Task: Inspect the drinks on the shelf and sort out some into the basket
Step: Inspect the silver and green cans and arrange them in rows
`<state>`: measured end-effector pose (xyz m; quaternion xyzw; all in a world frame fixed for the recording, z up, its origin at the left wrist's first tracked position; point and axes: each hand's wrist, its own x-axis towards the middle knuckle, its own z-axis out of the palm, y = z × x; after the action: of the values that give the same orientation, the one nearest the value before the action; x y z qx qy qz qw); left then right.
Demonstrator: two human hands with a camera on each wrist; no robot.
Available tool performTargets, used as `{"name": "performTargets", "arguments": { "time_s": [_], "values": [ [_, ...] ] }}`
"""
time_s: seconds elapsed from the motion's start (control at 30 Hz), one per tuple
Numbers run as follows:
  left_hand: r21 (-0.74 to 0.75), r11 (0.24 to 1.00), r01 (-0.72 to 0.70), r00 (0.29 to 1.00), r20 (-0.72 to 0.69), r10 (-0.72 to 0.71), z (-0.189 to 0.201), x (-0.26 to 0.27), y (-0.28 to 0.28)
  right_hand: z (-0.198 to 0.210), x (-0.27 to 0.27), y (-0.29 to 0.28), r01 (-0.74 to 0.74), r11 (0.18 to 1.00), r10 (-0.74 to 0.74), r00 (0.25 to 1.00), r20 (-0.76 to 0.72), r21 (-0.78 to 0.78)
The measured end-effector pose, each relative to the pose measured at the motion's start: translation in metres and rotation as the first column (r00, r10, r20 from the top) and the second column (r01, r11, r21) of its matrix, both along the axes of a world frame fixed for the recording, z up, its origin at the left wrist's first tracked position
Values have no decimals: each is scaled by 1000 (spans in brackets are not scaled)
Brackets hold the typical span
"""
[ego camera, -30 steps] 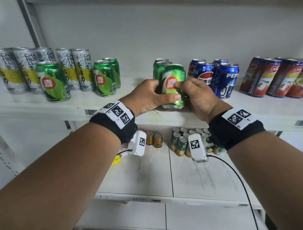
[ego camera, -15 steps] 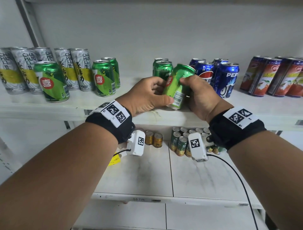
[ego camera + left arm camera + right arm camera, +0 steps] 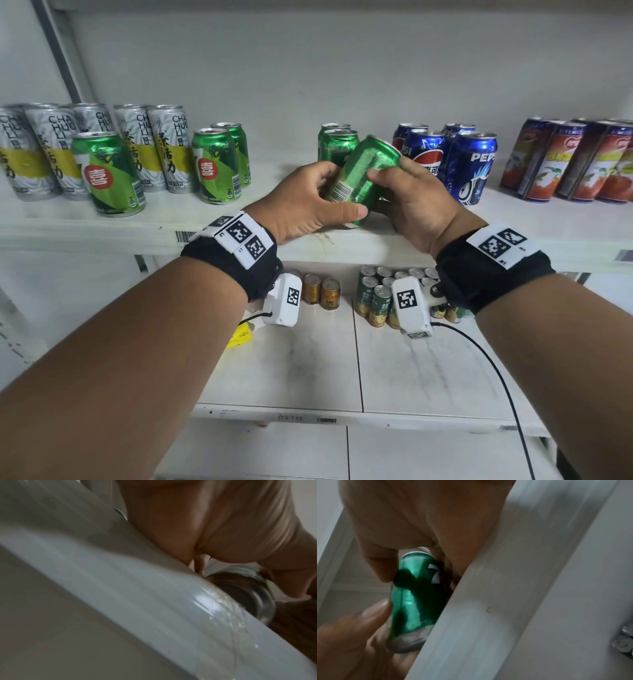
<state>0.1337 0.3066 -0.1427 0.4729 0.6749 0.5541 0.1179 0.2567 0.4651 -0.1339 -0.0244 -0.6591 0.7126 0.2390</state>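
Note:
A green soda can [image 3: 363, 178] is tilted with its top leaning back and to the right, its barcode facing me, just above the front of the upper shelf [image 3: 102, 233]. My left hand [image 3: 318, 202] grips its lower part, thumb across the bottom. My right hand [image 3: 407, 198] grips its right side and upper part. In the right wrist view the green can [image 3: 418, 599] shows a white 7 between my thumb and fingers. The left wrist view shows the can's silver base [image 3: 248, 595] past the shelf edge. No basket is in view.
Two more green cans [image 3: 337, 144] stand behind the held one. Blue Pepsi cans [image 3: 469, 168] stand to the right, red juice cans [image 3: 575, 161] farther right. Tall grey-yellow cans [image 3: 168, 147] and green cans [image 3: 109, 174] stand left. Small gold cans [image 3: 322, 291] and green cans [image 3: 373, 298] sit on the lower shelf.
The green can went from upright with its red logo facing me to tilted back and right. Both hands turned it, so its barcode side now faces me.

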Motion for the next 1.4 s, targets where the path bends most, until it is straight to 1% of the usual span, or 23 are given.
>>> {"name": "performTargets", "arguments": {
  "time_s": [0.07,0.17,0.23,0.3,0.43,0.57,0.63,0.7,0.83,0.93,1.07,1.2,1.3,1.4],
  "values": [
    [-19,1000,-6,1000,6,6,1,2,2,-2,-2,1,-6,1000,7,1000,-12,21],
    [-43,997,-67,996,-61,64,2,3,2,-2,-2,0,-1,999,2,1000,-24,43],
    [-18,994,-107,992,-64,105,1,2,2,-3,-2,0,-14,999,15,1000,-25,39],
    [11,993,-116,992,-45,116,0,1,1,-3,0,1,-38,999,39,999,-27,29],
    [47,997,-66,997,32,64,-1,0,-1,-6,-4,5,-47,997,52,996,-77,62],
    [50,998,-26,995,99,21,0,0,0,-7,-5,5,-51,996,59,993,-104,80],
    [37,999,-6,994,108,2,1,0,0,-8,-4,6,-50,993,60,994,-94,109],
    [14,1000,15,995,94,-16,1,1,-1,-9,-3,6,-42,994,51,995,-87,103],
    [45,999,0,995,102,-5,0,-1,-2,-8,-3,6,-51,995,57,996,-73,83],
    [82,996,-30,992,124,20,-2,-4,-1,-6,-3,5,-26,996,32,998,-62,87],
    [106,994,-14,987,160,-3,-1,-5,-1,-6,-5,4,-16,999,20,997,-81,46],
    [64,997,46,987,152,-55,0,-1,2,-6,-6,3,-30,999,31,994,-103,13],
    [12,1000,16,996,83,-17,0,0,3,-7,-6,5,-25,999,29,993,-112,41],
    [33,999,-9,998,60,7,-2,-2,2,-9,-6,6,-18,997,25,994,-105,70]
  ]
}}
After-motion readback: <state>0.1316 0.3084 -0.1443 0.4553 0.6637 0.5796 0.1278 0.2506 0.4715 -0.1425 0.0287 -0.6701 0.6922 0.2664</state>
